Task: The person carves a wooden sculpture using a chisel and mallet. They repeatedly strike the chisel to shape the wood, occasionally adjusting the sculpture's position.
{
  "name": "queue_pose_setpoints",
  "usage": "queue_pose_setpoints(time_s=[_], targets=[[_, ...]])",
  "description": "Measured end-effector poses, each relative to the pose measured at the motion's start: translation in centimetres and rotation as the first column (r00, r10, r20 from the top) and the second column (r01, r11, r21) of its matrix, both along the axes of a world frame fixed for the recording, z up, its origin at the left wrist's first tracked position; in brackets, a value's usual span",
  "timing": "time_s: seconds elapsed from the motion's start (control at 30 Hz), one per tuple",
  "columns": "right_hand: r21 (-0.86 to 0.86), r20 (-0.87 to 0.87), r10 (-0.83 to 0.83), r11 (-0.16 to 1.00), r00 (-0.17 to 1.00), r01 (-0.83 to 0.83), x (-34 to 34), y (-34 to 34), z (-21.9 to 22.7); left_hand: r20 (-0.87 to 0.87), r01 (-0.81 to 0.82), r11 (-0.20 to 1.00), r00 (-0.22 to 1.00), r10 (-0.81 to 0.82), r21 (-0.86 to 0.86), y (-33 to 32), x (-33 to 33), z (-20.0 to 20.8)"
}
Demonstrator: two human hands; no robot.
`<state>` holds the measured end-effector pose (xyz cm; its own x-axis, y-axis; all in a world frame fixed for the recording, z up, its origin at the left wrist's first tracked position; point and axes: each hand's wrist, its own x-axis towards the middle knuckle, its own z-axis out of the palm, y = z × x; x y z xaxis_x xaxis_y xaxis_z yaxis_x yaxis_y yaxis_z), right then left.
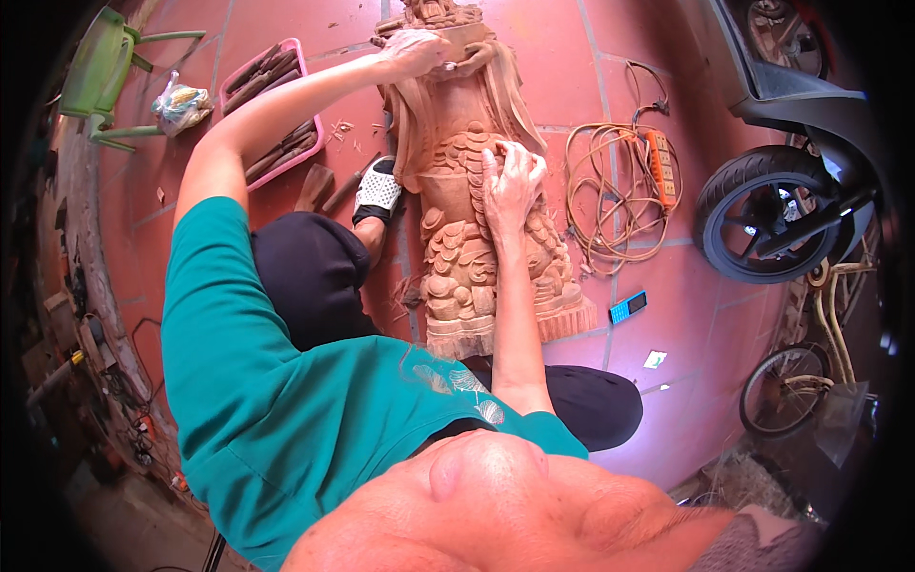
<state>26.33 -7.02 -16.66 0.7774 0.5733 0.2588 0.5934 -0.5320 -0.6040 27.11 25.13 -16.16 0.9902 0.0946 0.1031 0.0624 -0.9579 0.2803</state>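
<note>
A large carved wooden statue (pixel 454 200) lies on its back between my legs, its upper end far from me and its flat base near. My left hand (pixel 415 53) is at the statue's upper part, fingers bent and closed; what they hold, if anything, is too small to make out. Partway down the carving rests my right hand (pixel 513 186), its fingers apart and slightly curled against the raised relief, holding nothing.
Left of the statue are a pink tray (pixel 310 143) of carving tools, a wooden mallet (pixel 315 186), a plastic bag (pixel 181 105) and a green chair (pixel 100 67). On the right are a coiled cord (pixel 610 191), an orange power strip (pixel 660 170), a blue phone (pixel 628 307) and a motorbike wheel (pixel 710 214).
</note>
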Motion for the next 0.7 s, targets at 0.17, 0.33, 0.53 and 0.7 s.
queue_pose_setpoints(time_s=[0.17,0.33,0.53,0.7], targets=[[0.010,-0.005,0.023,1.000,1.000,-0.023,0.4,0.5,0.1,-0.100,-0.040,0.999,0.994,0.043,0.031,0.5,0.5,0.3],[0.016,0.001,0.003,1.000,1.000,-0.003,0.2,0.4,0.4,-0.133,-0.032,0.999,0.991,0.027,-0.033,2.8,-2.7,0.3],[0.011,-0.006,0.032,0.999,0.999,-0.032,0.5,0.5,0.5,0.021,-0.106,0.939,0.993,0.120,-0.328,2.2,-3.9,-0.9],[0.003,0.011,0.023,1.000,1.000,-0.023,0.5,0.3,0.0,0.093,-0.088,0.984,0.990,0.103,-0.152,1.8,-3.5,-0.2]])
